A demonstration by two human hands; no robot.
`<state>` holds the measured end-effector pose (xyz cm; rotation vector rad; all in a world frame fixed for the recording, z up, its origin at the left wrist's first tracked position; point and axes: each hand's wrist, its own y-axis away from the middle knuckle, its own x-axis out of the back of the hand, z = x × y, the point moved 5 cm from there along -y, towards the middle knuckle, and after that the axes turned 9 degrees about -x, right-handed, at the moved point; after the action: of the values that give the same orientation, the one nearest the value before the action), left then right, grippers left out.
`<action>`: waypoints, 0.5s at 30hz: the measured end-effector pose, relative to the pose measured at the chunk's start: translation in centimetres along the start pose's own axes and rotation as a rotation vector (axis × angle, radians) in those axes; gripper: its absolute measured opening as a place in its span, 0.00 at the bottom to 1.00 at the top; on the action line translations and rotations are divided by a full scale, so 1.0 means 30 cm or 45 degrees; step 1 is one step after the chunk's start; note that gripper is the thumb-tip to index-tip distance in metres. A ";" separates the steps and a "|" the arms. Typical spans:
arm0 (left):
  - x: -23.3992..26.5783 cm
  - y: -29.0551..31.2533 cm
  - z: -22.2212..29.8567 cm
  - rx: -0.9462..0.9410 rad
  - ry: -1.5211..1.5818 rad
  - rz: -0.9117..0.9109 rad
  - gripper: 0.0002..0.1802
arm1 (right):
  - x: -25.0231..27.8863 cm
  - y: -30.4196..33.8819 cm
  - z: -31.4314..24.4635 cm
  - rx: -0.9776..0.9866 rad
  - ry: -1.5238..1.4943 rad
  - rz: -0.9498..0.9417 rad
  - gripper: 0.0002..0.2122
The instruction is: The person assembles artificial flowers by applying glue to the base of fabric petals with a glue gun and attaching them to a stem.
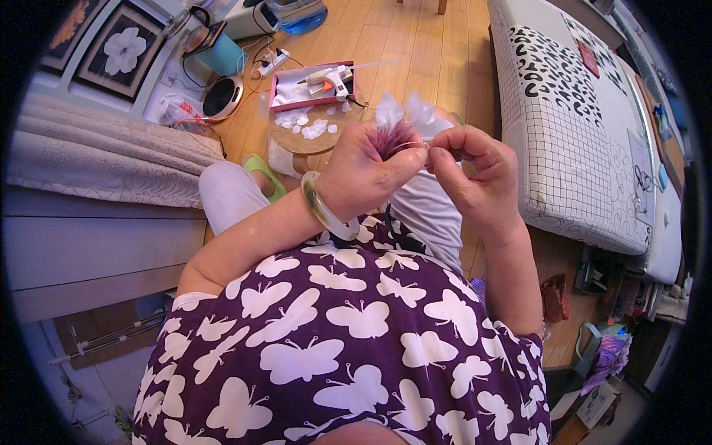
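Observation:
My left hand (360, 174) is closed around an artificial flower, with a bangle on that wrist. Purple strands (391, 141) show between its thumb and fingers, and translucent white petals (389, 113) stand up above them. Close against the left thumb tip, my right hand (480, 178) pinches with thumb and forefinger. A thin pale strand runs toward that pinch, but what the fingertips hold is too small to make out. Beyond the hands, several loose white petals (315, 130) lie on a round wooden board (330, 146).
A white glue gun (331, 81) rests on a pink-edged box (278, 98) behind the petals. Left of it are a power strip (273, 62), cables and a round black-topped device (222, 96). A bed with a patterned cover (571, 163) stands at right, a curtained cabinet (111, 156) at left.

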<state>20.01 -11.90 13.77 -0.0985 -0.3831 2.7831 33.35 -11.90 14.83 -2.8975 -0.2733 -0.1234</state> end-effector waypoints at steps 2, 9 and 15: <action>0.002 0.003 0.003 0.035 0.027 0.020 0.03 | 0.000 -0.002 -0.014 0.045 0.105 0.001 0.01; 0.005 -0.002 0.044 0.046 -0.025 0.076 0.03 | -0.005 -0.005 -0.077 0.382 0.484 0.081 0.05; 0.012 -0.009 0.051 -0.025 -0.131 0.072 0.04 | -0.012 0.006 -0.097 0.577 0.752 0.059 0.05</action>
<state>19.59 -11.91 15.32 0.0299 -0.4397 2.8479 32.86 -12.82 17.58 -2.2896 -0.1057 -0.7787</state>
